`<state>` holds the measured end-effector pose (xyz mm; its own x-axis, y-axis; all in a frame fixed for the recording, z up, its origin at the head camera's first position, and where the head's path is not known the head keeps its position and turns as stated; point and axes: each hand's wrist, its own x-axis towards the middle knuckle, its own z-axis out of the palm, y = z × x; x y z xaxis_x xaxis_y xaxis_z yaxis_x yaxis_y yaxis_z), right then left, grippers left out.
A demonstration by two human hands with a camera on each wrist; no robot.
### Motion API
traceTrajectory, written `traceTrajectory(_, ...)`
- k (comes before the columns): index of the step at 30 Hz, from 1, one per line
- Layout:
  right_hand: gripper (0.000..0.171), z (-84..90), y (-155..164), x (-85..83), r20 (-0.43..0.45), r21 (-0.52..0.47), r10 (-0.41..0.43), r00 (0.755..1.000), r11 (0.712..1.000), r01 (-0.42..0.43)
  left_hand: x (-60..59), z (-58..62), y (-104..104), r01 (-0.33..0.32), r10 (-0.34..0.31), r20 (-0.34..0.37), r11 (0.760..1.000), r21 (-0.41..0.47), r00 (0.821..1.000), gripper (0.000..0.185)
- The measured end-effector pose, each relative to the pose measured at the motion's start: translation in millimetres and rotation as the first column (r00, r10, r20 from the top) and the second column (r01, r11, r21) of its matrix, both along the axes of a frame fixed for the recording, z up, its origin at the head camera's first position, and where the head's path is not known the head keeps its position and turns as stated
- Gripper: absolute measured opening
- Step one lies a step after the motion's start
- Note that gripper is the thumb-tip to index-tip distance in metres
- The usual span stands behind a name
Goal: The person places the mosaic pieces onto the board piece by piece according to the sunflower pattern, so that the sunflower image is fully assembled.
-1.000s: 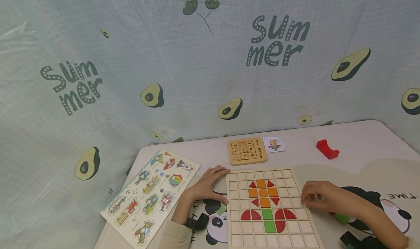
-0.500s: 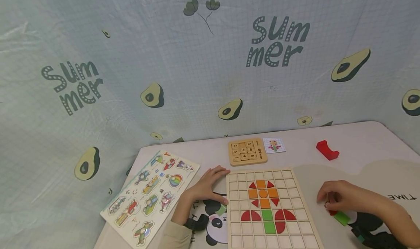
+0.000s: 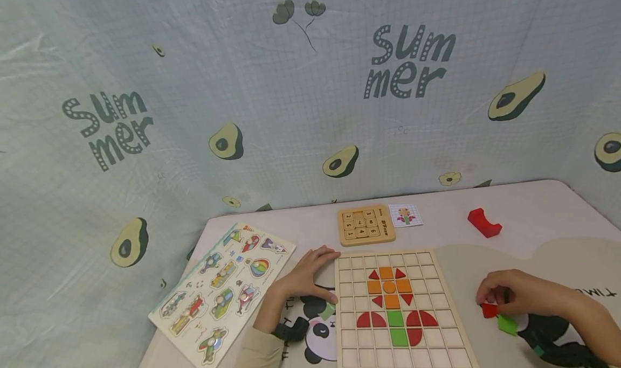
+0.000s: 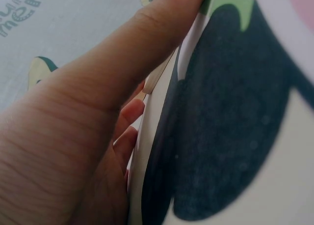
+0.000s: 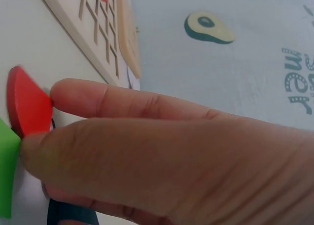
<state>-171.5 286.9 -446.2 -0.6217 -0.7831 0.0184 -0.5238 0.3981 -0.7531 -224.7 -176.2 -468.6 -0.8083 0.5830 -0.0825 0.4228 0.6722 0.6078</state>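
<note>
The light wooden grid board (image 3: 348,340) lies in front of me with orange, red and green tiles in its squares. My left hand (image 3: 302,275) rests at its left edge, thumb and fingers spread, fingertips at the rim. Right of the board, my right hand (image 3: 514,292) pinches a red quarter-circle tile (image 3: 488,310) between thumb and index finger. In the right wrist view, the red tile (image 5: 30,104) shows its curved side facing away from the fingertips. A green tile (image 3: 507,325) lies beside it, close to the thumb.
Behind the board are a wooden number puzzle (image 3: 366,225) and a small pattern card (image 3: 405,215). A red arch block (image 3: 484,222) stands at the back right. A picture puzzle board (image 3: 223,292) lies at the left. The patterned curtain (image 3: 291,88) rises behind the table.
My right hand has moved right from the board's edge to the red tile beside the green one, and its fingers have closed on it. My left hand has stayed put.
</note>
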Motion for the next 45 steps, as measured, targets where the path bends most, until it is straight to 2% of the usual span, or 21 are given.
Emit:
traceTrajectory(4, 0.021, -2.0, -2, -1.2, -0.017, -0.01, -0.001, 1.0, 1.0, 0.001, 0.0, 0.2, 0, -0.001, 0.001, -0.004, 1.0, -0.001, 1.0, 0.095)
traceTrajectory(12, 0.025, -5.5, -12, -3.3, -0.17, -0.023, -0.077, 0.983, 0.997, 0.074, 0.0, -0.3, 0, -0.005, 0.005, 0.001, 1.0, 0.002, 1.0, 0.095)
traceTrajectory(21, 0.025, -7.1, -15, -3.8, -0.191, -0.086, -0.042, 0.981, 0.996, 0.026, 0.2, 0.8, 1, -0.009, 0.009, 0.01, 1.0, -0.009, 1.0, 0.094)
traceTrajectory(28, 0.02, -5.4, -19, -3.2, -0.207, -0.058, -0.077, 0.975, 0.996, 0.066, 0.5, 1.0, 1, -0.006, 0.006, 0.003, 1.0, -0.006, 1.0, 0.095)
traceTrajectory(32, 0.02, -5.6, -21, -5.1, -0.233, -0.07, -0.071, 0.97, 0.996, 0.056, 0.3, -0.3, 0, -0.003, 0.003, -0.009, 1.0, -0.004, 1.0, 0.095)
traceTrajectory(35, 0.019, -5.3, -23, -5.4, -0.221, -0.068, -0.068, 0.973, 0.996, 0.054, 0.4, -0.9, 0, -0.003, 0.003, -0.009, 1.0, -0.001, 1.0, 0.095)
traceTrajectory(45, 0.021, -0.5, -38, 0.6, -0.239, -0.037, -0.127, 0.963, 0.992, 0.121, -0.5, 0.2, 0, 0.005, -0.005, -0.008, 1.0, -0.011, 1.0, 0.095)
